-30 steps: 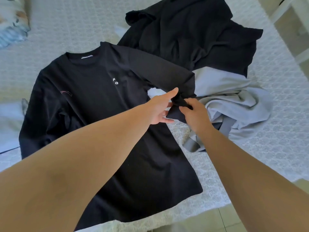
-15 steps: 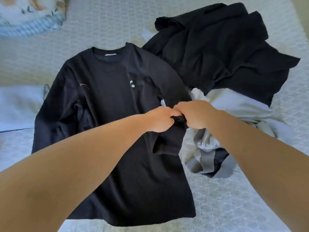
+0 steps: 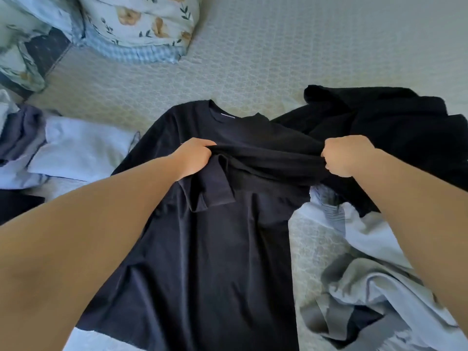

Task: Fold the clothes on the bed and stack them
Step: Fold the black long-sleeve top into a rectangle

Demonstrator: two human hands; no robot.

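Nearest the camera, the hem of a black shirt (image 3: 202,262) is being cut off by the lower edge of the view, and the body of the garment is lying flat on the white bedspread (image 3: 266,59). Its long axis is running from the hem, close to the person, up to the collar, which is pointing away toward the head of the bed. Beside it on the right, a crumpled grey garment (image 3: 374,282) is lying partly on the bedspread.

Across the chest, a sleeve (image 3: 266,158) is being stretched sideways between the two hands, crosswise to the long axis. Its cuff end is being gripped by the left hand (image 3: 193,158), fingers curled over the cloth, with the cuff hanging down below the grip onto the chest. The shoulder end is being clenched in the fist of the right hand (image 3: 347,155), at the shirt's right edge. Both hands are being held just above the flat body of the shirt.

Behind the collar, a small pale label is being shown inside the neckline, but no writing on it can be read.

Farther right, a black heap (image 3: 392,127) of clothing is lying bunched, touching the shirt's shoulder. To the left, pale blue and purple clothes (image 3: 63,148) are lying rumpled. Farthest away, a floral pillow (image 3: 136,24) with a checked border is resting on the bedspread.
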